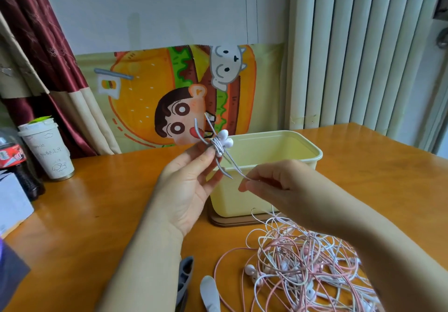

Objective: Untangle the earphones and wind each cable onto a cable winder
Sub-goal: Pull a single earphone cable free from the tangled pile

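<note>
bench: orange-brown wooden top (109,202) across the lower frame
wall cloth: cartoon burger print (145,88), upper centre, behind the bench
tub: pale yellow plastic (238,202), open top, centre right, standing on a brown base
earphone tangle: pink and white cables with white earbuds (303,263), heaped on the bench at lower right, in front of the tub
left grip: (189,185) raised at centre, palm to the camera, fingertips pinching the wound winder
right grip: (271,183) just right of it, thumb and fingers pinched on the loose cable end (238,171)
paper cup: white (48,151), left edge
cola bottle: (17,163) beside the cup
wound winder: grey strip with white cable and earbuds at its middle (219,145), held above the tub's left rim
spare winders: one grey (185,277), one white (209,292), flat on the bench at bottom centre
</note>
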Demonstrator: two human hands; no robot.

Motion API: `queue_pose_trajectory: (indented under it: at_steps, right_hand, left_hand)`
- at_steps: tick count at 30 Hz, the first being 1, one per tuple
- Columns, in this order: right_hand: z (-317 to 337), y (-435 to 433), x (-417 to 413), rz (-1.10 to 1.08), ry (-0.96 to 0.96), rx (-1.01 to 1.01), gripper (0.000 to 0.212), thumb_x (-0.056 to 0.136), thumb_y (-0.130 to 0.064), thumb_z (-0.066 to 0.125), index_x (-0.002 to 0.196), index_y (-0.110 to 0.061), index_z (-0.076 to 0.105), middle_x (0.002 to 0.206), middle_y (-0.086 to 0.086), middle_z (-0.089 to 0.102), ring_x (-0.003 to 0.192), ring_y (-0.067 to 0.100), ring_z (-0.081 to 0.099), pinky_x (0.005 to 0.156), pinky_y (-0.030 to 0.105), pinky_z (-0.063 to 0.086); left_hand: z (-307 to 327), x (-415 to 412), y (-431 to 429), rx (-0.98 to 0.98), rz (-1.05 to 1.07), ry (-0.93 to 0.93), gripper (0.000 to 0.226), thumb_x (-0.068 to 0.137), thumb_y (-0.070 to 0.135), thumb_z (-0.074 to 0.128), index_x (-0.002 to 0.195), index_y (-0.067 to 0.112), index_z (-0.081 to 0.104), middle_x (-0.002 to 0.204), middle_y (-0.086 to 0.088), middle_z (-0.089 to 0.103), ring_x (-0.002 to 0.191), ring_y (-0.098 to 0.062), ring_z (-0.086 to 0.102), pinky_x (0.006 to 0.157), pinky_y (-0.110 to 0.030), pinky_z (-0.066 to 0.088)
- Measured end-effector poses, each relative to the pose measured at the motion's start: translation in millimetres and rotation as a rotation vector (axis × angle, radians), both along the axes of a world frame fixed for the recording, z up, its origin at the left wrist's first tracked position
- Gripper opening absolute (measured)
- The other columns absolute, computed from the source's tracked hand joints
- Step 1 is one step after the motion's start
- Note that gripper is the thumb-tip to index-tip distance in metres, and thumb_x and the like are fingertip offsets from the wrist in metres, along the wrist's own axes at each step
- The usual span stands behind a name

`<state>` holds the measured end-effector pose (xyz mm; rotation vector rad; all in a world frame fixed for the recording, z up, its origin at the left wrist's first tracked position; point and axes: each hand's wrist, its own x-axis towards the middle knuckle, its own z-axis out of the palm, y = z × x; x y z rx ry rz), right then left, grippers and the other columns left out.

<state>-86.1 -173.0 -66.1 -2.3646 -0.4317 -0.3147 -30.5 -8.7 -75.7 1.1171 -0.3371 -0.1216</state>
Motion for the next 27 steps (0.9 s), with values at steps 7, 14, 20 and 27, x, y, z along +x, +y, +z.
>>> queue_pose_trajectory:
  at_steps: [7, 14, 20, 27]
  right_hand:
    - [11.9, -2.0, -11.5, 0.019, -0.126, -0.015, 0.023, 0.093, -0.031, 0.051, 0.090, -0.019, 0.071, 0.052, -0.017, 0.051, 0.045, 0.003, 0.045, 0.044, 0.010, 0.031]
    - [23.4, -20.1, -16.4, -0.067, -0.341, -0.011, 0.032, 0.086, -0.048, 0.053, 0.064, -0.026, 0.060, 0.050, -0.008, 0.044, 0.045, 0.007, 0.037, 0.043, 0.016, 0.027]
    - [26.1, -32.6, -12.4, -0.142, -0.336, 0.158, 0.034, 0.077, -0.051, 0.053, 0.066, -0.021, 0.065, 0.046, -0.012, 0.048, 0.044, 0.004, 0.041, 0.043, 0.012, 0.028]
    - [-2.8, -19.9, 13.8, -0.153, -0.174, 0.239, 0.042, 0.084, -0.049, 0.053, 0.066, -0.012, 0.063, 0.052, 0.002, 0.038, 0.048, 0.004, 0.030, 0.045, 0.022, 0.024]
  left_hand:
    - [-4.0, -6.0, -6.3, 0.343, 0.143, -0.231, 0.026, 0.092, 0.015, 0.063, 0.088, 0.036, 0.077, 0.099, 0.009, 0.075, 0.100, -0.007, 0.068, 0.097, -0.038, 0.051]
    - [-5.9, -10.2, -8.7, 0.751, 0.005, -0.370, 0.019, 0.086, 0.024, 0.070, 0.103, 0.032, 0.065, 0.098, 0.016, 0.072, 0.096, -0.005, 0.067, 0.090, -0.030, 0.051]
    - [-5.3, -12.0, -3.2, 0.679, -0.278, -0.361, 0.033, 0.074, 0.026, 0.072, 0.106, 0.025, 0.067, 0.107, 0.008, 0.072, 0.099, -0.011, 0.069, 0.086, -0.024, 0.053]
    - [-3.4, -11.4, -1.7, 0.222, -0.400, -0.219, 0.029, 0.078, 0.004, 0.068, 0.106, 0.009, 0.071, 0.109, -0.009, 0.071, 0.101, -0.021, 0.068, 0.080, -0.025, 0.055]
